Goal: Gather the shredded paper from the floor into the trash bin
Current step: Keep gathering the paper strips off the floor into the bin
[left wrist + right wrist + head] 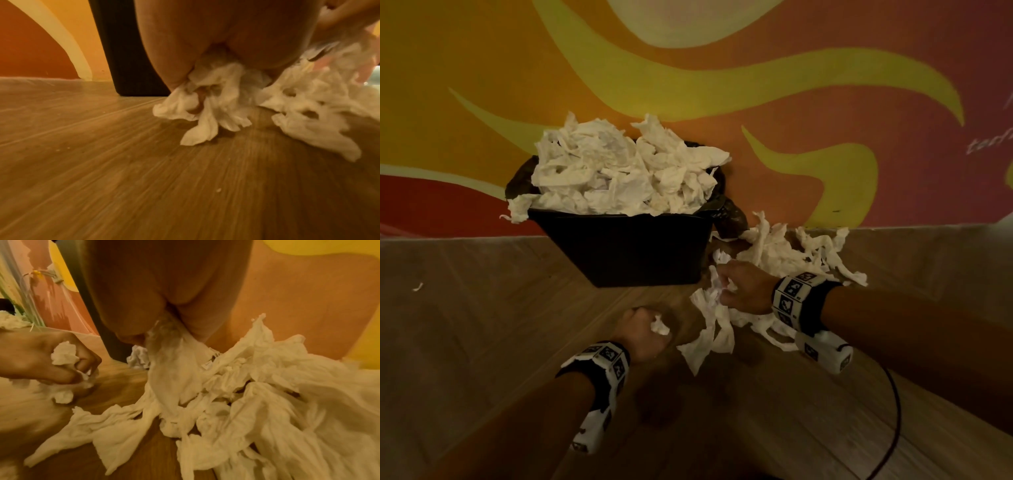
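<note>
A black trash bin (633,246) with a dark liner stands against the wall, heaped above its rim with white shredded paper (619,171). More shredded paper (784,253) lies on the wood floor to the bin's right and in front of it. My left hand (643,329) is a fist holding a small wad of paper (207,104), low over the floor before the bin. My right hand (739,291) grips a bunch of strips (170,369) at the floor pile's left edge; the left hand (41,356) shows beside it.
The painted orange, yellow and red wall (722,85) rises right behind the bin. One small scrap (417,286) lies far left on the floor. A black cable (890,428) curves across the floor at the lower right. Wood floor (482,342) spreads to the left.
</note>
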The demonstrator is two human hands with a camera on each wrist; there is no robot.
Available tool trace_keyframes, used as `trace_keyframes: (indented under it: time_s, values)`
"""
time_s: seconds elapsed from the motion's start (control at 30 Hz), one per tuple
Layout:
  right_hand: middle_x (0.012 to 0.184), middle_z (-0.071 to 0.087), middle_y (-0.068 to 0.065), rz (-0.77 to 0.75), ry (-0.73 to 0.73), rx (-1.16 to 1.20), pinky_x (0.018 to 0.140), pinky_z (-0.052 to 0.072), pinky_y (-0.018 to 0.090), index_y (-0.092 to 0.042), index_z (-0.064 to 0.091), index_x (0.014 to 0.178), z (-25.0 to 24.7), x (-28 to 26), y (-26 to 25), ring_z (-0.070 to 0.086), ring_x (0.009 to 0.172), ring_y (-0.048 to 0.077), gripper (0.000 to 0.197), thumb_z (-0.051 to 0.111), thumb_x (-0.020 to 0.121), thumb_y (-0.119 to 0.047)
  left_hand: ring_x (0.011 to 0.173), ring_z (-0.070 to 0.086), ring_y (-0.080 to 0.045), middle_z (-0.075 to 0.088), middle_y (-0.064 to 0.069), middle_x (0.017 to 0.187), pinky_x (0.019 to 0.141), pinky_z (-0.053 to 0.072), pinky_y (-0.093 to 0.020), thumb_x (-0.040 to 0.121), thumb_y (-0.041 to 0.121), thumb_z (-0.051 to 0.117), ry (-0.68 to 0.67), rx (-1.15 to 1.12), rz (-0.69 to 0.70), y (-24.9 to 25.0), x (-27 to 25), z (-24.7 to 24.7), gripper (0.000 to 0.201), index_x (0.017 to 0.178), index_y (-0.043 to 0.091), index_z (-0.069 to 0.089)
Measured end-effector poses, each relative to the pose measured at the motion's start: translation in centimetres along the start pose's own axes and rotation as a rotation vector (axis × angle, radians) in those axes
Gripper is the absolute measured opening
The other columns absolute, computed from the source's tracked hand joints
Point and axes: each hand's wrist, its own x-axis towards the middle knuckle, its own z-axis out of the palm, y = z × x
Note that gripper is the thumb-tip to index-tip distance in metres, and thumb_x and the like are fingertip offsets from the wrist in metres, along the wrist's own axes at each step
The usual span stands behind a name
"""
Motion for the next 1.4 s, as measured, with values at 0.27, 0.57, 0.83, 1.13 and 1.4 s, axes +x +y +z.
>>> trace_keyframes:
  time_s: [0.27, 0.57, 0.83, 1.13, 1.4]
  values:
    - [0.083, 0.054, 0.007, 0.004, -0.035, 0.105, 0.055, 0.047, 0.028, -0.017, 0.041, 0.097, 0.2, -0.9, -0.5, 0.053, 0.068, 0.021, 0.019, 0.054, 0.086, -0.01, 0.072, 0.061, -0.003, 0.064, 0.005, 0.094, 0.056, 0.052, -0.016, 0.08, 0.01, 0.07, 0.131, -0.216, 0.207, 2.0, -1.3, -2.9, 0.011, 0.079, 0.015, 0.06]
    - [0.113, 0.054, 0.007, -0.051, -0.281, -0.421, 0.09, 0.045, 0.035, -0.014, 0.059, 0.114, 5.3, 0.7, -2.7, 0.054, 0.107, 0.027, 0.035, 0.04, 0.094, -0.036, 0.096, 0.058, -0.01, 0.064, 0.005, 0.1, 0.081, 0.048, -0.026, 0.076, 0.013, 0.059, 0.127, -0.263, 0.197, 2.1, -2.9, -6.3, 0.031, 0.106, 0.019, 0.062]
    - [0.145, 0.03, 0.011, -0.035, -0.334, -0.511, 0.104, 0.04, 0.045, -0.02, 0.037, 0.144, 6.5, 0.6, -1.4, 0.044, 0.127, 0.035, 0.057, 0.052, 0.094, -0.043, 0.061, 0.06, -0.001, 0.061, 0.008, 0.06, 0.044, 0.038, -0.008, 0.086, 0.025, 0.064, 0.198, -0.342, 0.133, 2.3, -3.4, -7.4, 0.027, 0.06, 0.018, 0.059]
    - [0.115, 0.05, 0.006, -0.03, -0.333, -0.136, 0.075, 0.034, 0.019, -0.009, 0.058, 0.109, 3.2, -0.3, -3.9, 0.048, 0.099, 0.016, 0.025, 0.064, 0.085, -0.013, 0.057, 0.051, -0.003, 0.054, 0.008, 0.065, 0.057, 0.041, -0.019, 0.076, 0.006, 0.069, -0.005, -0.053, 0.568, 6.4, -5.6, -11.3, 0.03, 0.061, 0.024, 0.051]
    - [0.074, 0.055, -0.002, -0.021, -0.158, 0.083, 0.054, 0.047, 0.029, -0.025, 0.049, 0.068, -3.0, -2.8, -7.3, 0.052, 0.062, 0.014, 0.024, 0.067, 0.075, -0.01, 0.076, 0.072, -0.02, 0.069, -0.008, 0.092, 0.065, 0.058, -0.043, 0.096, 0.009, 0.056, -0.148, -0.16, 0.701, 11.5, -8.4, -17.8, 0.005, 0.092, 0.005, 0.056]
